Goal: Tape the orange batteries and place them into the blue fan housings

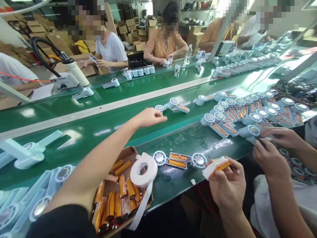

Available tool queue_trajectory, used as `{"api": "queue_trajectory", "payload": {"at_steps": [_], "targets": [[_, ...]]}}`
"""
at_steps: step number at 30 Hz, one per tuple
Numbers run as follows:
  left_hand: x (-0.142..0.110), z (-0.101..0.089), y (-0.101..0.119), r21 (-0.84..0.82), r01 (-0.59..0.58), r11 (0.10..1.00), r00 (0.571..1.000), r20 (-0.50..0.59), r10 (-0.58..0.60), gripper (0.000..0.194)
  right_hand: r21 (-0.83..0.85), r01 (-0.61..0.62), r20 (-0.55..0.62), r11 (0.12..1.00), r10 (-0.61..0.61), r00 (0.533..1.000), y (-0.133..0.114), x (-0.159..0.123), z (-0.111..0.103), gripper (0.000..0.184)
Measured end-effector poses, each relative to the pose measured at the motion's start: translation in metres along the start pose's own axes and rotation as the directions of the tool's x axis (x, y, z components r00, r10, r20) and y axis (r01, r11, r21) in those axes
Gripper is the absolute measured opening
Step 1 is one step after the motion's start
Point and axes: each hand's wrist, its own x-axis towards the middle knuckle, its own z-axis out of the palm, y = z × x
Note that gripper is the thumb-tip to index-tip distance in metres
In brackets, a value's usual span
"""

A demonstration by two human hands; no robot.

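My left hand (148, 117) stretches out over the green conveyor belt (104, 127), fingers curled together and holding nothing. Its fingertips stop just short of a small white fan shell (159, 107). Near the table's front edge, my right hand (226, 185) grips a white fan handle piece with an orange battery (216, 167) in it. Two more opened fan halves with orange batteries (178, 160) lie on the table in front of me. A roll of white tape (143, 170) rests on the edge of a cardboard box of orange batteries (119, 198).
A co-worker's two hands (274, 148) work at my right beside rows of white fan parts (237, 114). White fan housings (27, 155) lie at left. Several people sit across the belt, with a bottle (188, 54) and cardboard boxes behind.
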Motion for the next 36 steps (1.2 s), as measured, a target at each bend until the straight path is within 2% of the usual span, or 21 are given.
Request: {"api": "queue_trajectory", "payload": {"at_steps": [2,3,4,6,8,10,13,15,17,19,21,24,26,28,30,31,33,36], "targets": [[0.065,0.000,0.008,0.077,0.076,0.994,0.995,-0.071,-0.070,0.049,-0.052,-0.019,-0.020,0.998,0.018,1.000,-0.004,-0.003,-0.012,0.053],[0.088,0.003,0.010,0.110,0.109,0.988,0.990,-0.096,-0.099,0.053,-0.071,-0.037,-0.035,0.997,0.035,0.999,-0.006,-0.004,-0.019,0.053],[0.105,0.008,0.010,0.135,0.133,0.982,0.987,-0.103,-0.120,0.055,-0.087,-0.056,-0.057,0.995,0.051,0.997,-0.007,-0.005,-0.027,0.053],[0.121,0.016,0.003,0.184,0.170,0.968,0.984,-0.090,-0.156,0.055,-0.116,-0.073,-0.112,0.991,0.060,0.992,-0.011,-0.005,-0.044,0.053],[0.117,0.019,-0.015,0.228,0.185,0.956,0.982,-0.069,-0.173,0.051,-0.151,-0.066,-0.160,0.986,0.042,0.986,-0.014,-0.001,-0.060,0.053],[0.098,0.017,-0.042,0.270,0.173,0.947,0.985,-0.034,-0.170,0.049,-0.174,-0.068,-0.174,0.982,0.037,0.984,-0.017,0.007,-0.069,0.054],[0.050,0.012,-0.090,0.313,0.082,0.946,0.991,0.074,-0.111,0.042,-0.163,-0.056,-0.086,0.985,0.042,0.995,-0.019,0.025,-0.059,0.052],[0.017,0.014,-0.115,0.325,-0.003,0.946,0.988,0.149,-0.048,0.038,-0.127,0.000,0.055,0.992,0.007,0.998,-0.020,0.039,-0.033,0.049],[-0.007,0.022,-0.129,0.326,-0.065,0.943,0.982,0.190,0.002,0.035,-0.089,0.065,0.254,0.994,-0.040,0.966,-0.017,0.052,0.007,0.047],[-0.019,0.033,-0.134,0.319,-0.093,0.943,0.981,0.193,0.031,0.031,-0.070,0.122,0.462,0.990,-0.076,0.884,-0.008,0.065,0.056,0.046],[-0.019,0.040,-0.132,0.297,-0.095,0.950,0.984,0.174,0.044,0.024,-0.094,0.169,0.624,0.981,-0.074,0.778,0.006,0.077,0.108,0.045],[-0.012,0.040,-0.129,0.233,-0.071,0.970,0.989,0.140,0.039,0.016,-0.276,0.256,0.750,0.926,0.041,0.660,0.037,0.094,0.175,0.039],[-0.010,0.036,-0.129,0.181,-0.037,0.983,0.994,0.104,0.019,0.016,-0.454,0.410,0.787,0.791,0.141,0.600,0.057,0.101,0.207,0.032],[-0.011,0.033,-0.129,0.136,0.010,0.991,0.999,0.048,-0.017,0.020,-0.560,0.617,0.817,0.553,0.243,0.523,0.071,0.104,0.228,0.026],[-0.013,0.034,-0.127,0.100,0.063,0.993,0.998,-0.013,-0.062,0.023,-0.548,0.759,0.831,0.352,0.332,0.446,0.078,0.102,0.239,0.025],[-0.013,0.036,-0.125,0.082,0.087,0.993,0.996,-0.039,-0.084,0.023,-0.525,0.797,0.833,0.297,0.369,0.411,0.079,0.101,0.243,0.025],[-0.012,0.040,-0.122,0.046,0.125,0.991,0.990,-0.076,-0.121,0.022,-0.486,0.839,0.831,0.245,0.426,0.357,0.079,0.097,0.248,0.024],[-0.008,0.045,-0.116,-0.001,0.155,0.988,0.983,-0.094,-0.155,0.026,-0.436,0.887,0.800,0.151,0.517,0.305,0.076,0.092,0.256,0.030]]}}
